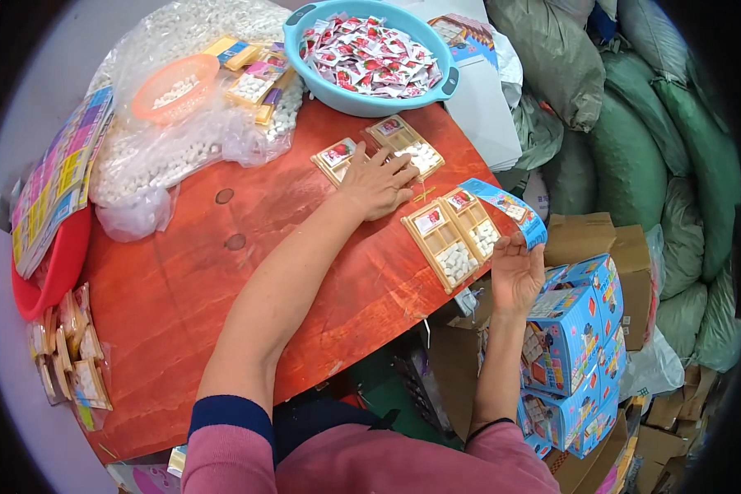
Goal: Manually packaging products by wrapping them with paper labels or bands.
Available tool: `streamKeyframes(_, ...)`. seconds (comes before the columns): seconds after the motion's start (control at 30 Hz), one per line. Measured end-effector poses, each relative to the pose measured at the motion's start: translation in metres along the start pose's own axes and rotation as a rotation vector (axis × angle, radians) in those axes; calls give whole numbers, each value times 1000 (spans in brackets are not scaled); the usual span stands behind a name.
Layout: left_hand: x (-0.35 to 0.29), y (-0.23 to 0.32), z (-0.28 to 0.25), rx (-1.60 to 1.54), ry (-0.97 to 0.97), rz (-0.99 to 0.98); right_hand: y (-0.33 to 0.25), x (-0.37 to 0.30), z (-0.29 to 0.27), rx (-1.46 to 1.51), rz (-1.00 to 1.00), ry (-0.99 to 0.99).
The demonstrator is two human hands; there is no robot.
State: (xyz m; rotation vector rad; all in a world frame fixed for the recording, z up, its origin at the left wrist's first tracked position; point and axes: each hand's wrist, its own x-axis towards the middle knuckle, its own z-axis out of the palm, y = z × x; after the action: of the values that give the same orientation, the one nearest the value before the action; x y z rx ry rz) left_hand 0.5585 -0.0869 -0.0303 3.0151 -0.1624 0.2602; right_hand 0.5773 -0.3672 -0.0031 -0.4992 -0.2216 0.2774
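My left hand (pixel 377 183) reaches across the table with its fingers spread over two small wooden trays. One is the tray (pixel 412 148) with a red-printed packet and white pieces; beside it is a second tray (pixel 331 161), partly hidden by the hand. In my right hand (pixel 516 276), at the table's right edge, is a curved blue printed card (pixel 514 212), pinched near its lower end. Between the hands lie two more wooden trays side by side, the left tray (pixel 431 239) and the right tray (pixel 475 216), each holding a packet and white pieces.
A blue basin (pixel 370 104) full of small packets stands at the back. Left of it, a plastic bag (pixel 132 156) of white pieces bears a peach basket (pixel 144 103). Wrapped trays (pixel 72 346) lie at the left edge. Blue boxes (pixel 564 329) are stacked at right, below green sacks (pixel 634 156).
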Motion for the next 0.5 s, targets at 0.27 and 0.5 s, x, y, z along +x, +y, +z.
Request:
streamKeyframes(0.27,21,16,6,60,35,-48,-12,0,30,58,-9,-77)
streamKeyframes(0.5,59,17,-4,6,21,-46,-14,-33,25,-54,26,51)
